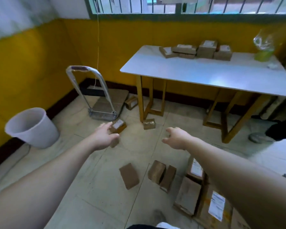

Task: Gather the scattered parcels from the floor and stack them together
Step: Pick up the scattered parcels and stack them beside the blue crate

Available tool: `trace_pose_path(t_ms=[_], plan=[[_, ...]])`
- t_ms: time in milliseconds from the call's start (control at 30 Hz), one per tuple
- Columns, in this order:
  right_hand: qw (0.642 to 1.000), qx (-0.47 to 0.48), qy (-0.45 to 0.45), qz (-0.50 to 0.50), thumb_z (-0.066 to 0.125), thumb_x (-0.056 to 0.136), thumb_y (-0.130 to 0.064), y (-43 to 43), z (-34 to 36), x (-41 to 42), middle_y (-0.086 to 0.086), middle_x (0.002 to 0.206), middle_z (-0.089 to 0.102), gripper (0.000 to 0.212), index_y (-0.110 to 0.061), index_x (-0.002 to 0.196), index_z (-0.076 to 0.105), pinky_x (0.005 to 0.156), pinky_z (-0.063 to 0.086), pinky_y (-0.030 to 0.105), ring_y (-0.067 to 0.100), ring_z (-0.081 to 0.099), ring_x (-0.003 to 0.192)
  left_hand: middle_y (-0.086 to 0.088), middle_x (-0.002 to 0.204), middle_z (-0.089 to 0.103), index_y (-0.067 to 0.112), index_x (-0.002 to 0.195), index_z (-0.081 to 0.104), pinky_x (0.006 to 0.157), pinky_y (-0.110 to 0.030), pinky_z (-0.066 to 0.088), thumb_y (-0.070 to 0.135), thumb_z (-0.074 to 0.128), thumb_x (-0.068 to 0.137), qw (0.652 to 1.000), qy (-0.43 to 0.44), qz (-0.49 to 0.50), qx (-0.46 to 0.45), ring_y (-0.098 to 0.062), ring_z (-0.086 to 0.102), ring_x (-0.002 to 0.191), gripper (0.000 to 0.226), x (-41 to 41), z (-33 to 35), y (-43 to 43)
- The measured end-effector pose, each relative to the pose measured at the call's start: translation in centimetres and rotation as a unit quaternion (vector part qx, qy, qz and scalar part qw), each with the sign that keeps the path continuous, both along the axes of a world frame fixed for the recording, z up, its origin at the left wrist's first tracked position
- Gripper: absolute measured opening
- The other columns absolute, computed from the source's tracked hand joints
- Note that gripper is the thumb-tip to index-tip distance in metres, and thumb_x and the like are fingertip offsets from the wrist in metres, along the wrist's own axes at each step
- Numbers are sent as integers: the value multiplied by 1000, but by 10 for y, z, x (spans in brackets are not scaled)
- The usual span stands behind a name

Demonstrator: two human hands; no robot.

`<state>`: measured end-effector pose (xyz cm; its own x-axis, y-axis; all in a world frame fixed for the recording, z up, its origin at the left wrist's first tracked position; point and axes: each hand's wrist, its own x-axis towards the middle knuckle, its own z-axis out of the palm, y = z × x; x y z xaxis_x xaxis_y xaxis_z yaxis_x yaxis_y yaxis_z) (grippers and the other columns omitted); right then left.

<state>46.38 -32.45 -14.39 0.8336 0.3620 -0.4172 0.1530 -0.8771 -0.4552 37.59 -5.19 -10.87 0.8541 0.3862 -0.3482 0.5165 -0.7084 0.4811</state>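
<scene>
We reach both arms out over the tiled floor [92,187]. Our left hand [104,136] is spread, fingers apart, and overlaps a small brown parcel with a white label [120,126]; the blur makes it hard to say whether the fingers actually touch it. Our right hand [176,138] hangs empty in the air, fingers loosely curled and apart. Another small parcel [149,123] lies by the foot of the table leg, and one more [131,102] leans on the floor between the folded hand trolley [99,96] and the table. Nearer to us, a flat brown parcel [129,176] lies alone, a pair of parcels [162,175] stand side by side just right of it, and several larger labelled parcels [196,192] lie overlapping under our right forearm. On the white table [205,73] a group of boxes [198,49] sits near the far edge. A white bin [33,128] stands by the yellow wall at the left.
</scene>
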Motion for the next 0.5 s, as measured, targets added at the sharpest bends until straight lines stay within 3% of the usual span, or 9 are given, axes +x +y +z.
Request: trace_pose_path(t_ms=[300,500], plan=[[1000,-12,18,8,53,95,-40,77,2,90,13,147,38,62,-19,148,30,94,48,35,27,51,121,-3,159,17,27,150,23,114,-45,19,39,59,90,1000,11,25,8,-23,15,145,70,73,9,68],[998,-14,45,-43,54,93,-44,100,-33,113,12,148,38,65,-18,148,31,98,43,36,29,47,126,-2,157,23,27,150,25,111,-44,28,40,59,90,998,51,-45,5,-24,26,142,70,123,-22,98]])
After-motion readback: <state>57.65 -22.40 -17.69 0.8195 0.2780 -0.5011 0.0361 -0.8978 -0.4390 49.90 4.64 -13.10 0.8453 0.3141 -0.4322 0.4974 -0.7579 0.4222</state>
